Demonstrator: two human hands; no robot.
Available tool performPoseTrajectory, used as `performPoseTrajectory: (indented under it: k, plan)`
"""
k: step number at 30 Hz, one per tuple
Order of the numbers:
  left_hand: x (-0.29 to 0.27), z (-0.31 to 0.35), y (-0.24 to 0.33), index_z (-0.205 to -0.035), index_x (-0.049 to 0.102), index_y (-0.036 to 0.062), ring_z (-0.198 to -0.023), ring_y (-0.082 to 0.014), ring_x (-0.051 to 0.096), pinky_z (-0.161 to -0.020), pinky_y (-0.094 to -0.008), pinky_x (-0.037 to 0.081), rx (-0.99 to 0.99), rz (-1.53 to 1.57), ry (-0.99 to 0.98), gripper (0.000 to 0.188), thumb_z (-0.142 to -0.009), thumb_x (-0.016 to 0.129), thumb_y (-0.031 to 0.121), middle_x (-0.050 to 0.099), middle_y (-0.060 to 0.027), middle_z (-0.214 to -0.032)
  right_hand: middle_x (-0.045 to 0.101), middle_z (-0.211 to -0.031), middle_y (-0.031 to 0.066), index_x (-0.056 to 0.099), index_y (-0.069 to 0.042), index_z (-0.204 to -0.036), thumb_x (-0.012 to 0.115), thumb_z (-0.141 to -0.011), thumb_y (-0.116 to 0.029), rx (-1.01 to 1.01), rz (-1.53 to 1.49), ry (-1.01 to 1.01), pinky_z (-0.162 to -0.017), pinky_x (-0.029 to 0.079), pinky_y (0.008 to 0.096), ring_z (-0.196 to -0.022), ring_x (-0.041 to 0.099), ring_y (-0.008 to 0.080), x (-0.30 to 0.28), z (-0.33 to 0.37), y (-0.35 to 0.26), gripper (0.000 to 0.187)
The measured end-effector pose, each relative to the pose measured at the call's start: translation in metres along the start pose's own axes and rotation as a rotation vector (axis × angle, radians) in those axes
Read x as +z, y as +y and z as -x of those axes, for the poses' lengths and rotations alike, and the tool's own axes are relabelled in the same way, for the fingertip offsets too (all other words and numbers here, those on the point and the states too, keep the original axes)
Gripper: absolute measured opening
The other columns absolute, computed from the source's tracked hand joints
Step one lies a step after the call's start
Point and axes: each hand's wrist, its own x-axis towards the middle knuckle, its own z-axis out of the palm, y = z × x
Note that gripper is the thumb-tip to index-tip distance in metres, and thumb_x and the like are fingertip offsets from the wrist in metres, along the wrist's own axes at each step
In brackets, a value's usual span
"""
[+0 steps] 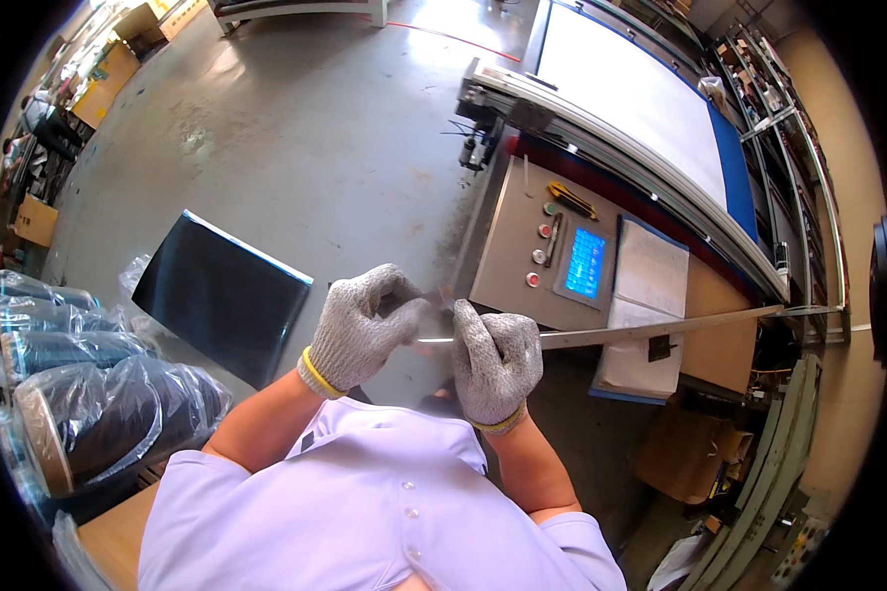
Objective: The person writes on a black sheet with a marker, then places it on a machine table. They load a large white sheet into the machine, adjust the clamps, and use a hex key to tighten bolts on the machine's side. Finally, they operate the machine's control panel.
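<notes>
My right hand point(498, 360), in a grey knit glove with a yellow-edged cuff, is closed on a long, thin metal ruler point(650, 330). The ruler runs off to the right, across an open notebook point(646, 305) and a brown board. Level with it in front of my chest is my left hand point(360, 330), gloved alike, its fingers curled and thumb bent inward. Blur between the hands hides what the left fingertips pinch, if anything. A short bright edge shows in that gap.
A control panel point(537, 241) with a lit blue screen, buttons and a yellow cutter knife point(572, 200) stands right of my hands. Beyond is a machine bed point(641, 89) with a white sheet. To my left are a black sheet point(222, 295) and plastic-wrapped rolls point(118, 414).
</notes>
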Motion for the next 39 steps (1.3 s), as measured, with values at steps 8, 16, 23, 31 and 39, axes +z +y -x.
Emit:
performPoseTrajectory:
  k: [8, 16, 23, 31, 39]
  plan:
    - [-0.164, 0.000, -0.003, -0.084, 0.061, -0.0045, -0.056, -0.0071, 0.060, -0.054, -0.0210, 0.050, -0.036, 0.028, -0.017, 0.009, -0.085, 0.065, 0.003, 0.064, -0.0061, -0.068, 0.060, -0.079, 0.0056, 0.070, 0.000, -0.098, 0.071, -0.067, 0.005, 0.032, -0.039, 0.056, -0.062, 0.045, 0.0348, -0.069, 0.058, 0.0224, 0.133, -0.058, -0.092, 0.031]
    - [-0.272, -0.016, -0.015, -0.086, 0.061, -0.0038, -0.060, -0.0077, 0.061, -0.054, -0.0222, 0.051, -0.052, 0.046, 0.061, 0.009, -0.088, 0.064, 0.004, 0.064, -0.0062, -0.070, 0.058, -0.081, 0.0019, 0.072, -0.002, -0.103, 0.072, -0.070, -0.003, -0.083, -0.069, -0.054, -0.063, 0.046, 0.0344, -0.075, 0.058, 0.0210, 0.208, -0.107, -0.147, 0.032]
    - [-0.306, -0.055, -0.023, -0.086, 0.061, -0.0037, -0.060, -0.0076, 0.061, -0.054, -0.0220, 0.051, -0.029, 0.099, 0.097, 0.009, -0.088, 0.064, 0.005, 0.064, -0.0060, -0.071, 0.060, -0.081, 0.0037, 0.071, 0.000, -0.101, 0.071, -0.070, 0.001, -0.096, -0.078, -0.061, -0.062, 0.046, 0.0347, -0.071, 0.058, 0.0216, 0.254, -0.143, -0.137, 0.031]
    - [-0.311, -0.139, -0.013, -0.086, 0.062, -0.0028, -0.060, -0.0077, 0.060, -0.054, -0.0220, 0.051, -0.030, 0.032, 0.095, 0.007, -0.088, 0.064, 0.004, 0.064, -0.0056, -0.072, 0.056, -0.076, 0.0050, 0.070, 0.004, -0.100, 0.070, -0.065, 0.005, -0.015, -0.202, -0.048, -0.059, 0.045, 0.0346, -0.068, 0.056, 0.0221, 0.295, -0.183, -0.083, 0.035]
    - [-0.273, -0.243, 0.010, -0.086, 0.060, -0.0030, -0.061, -0.0084, 0.061, -0.056, -0.0224, 0.051, -0.064, 0.021, -0.025, 0.008, -0.088, 0.064, 0.004, 0.064, -0.0057, -0.071, 0.055, -0.074, 0.0048, 0.069, 0.003, -0.101, 0.070, -0.064, 0.005, 0.032, -0.137, 0.011, -0.059, 0.043, 0.0345, -0.066, 0.055, 0.0218, 0.295, -0.229, 0.008, 0.037]
